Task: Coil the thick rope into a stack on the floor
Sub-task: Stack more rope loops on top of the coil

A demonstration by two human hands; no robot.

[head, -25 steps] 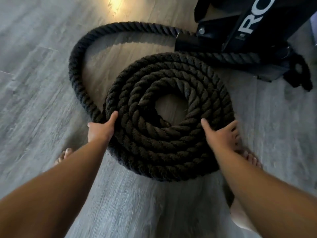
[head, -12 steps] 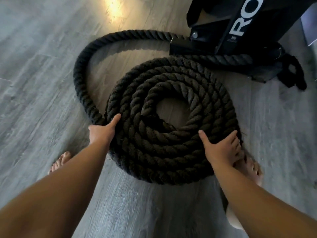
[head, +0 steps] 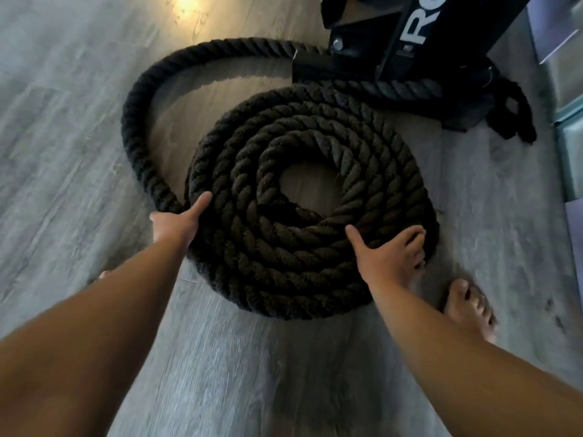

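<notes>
Looking down through the head view, I am bending over the rope (head: 268, 257), which is lying on the floor (head: 63, 121) as a flat coil of several turns with a bare gap in its middle. My left hand (head: 178, 220) is resting against the coil's left edge, the thumb lying straight across the outer turn. The fingers are hidden on the far side of the hand, so I cannot tell whether they are wrapping the rope or only pressing it. My right hand (head: 391, 253) is gripping the near right edge, thumb spread wide on top and fingers curling over the outermost turn. My right foot (head: 470, 307) is standing just beside that hand.

Beyond my left hand, a loose loop (head: 135, 137) is swinging out and round towards the rack (head: 410, 52), where the rope is passing under the black frame.

I am judging the winding to be mostly done and this step to be a squaring-up, with both hands bracing opposite sides of the coil. The next move is calling for that slack loop to be drawn in and laid round or onto the turns. The rope is looking heavy and stiff, so I am expecting to need both hands and a steady coil.
</notes>
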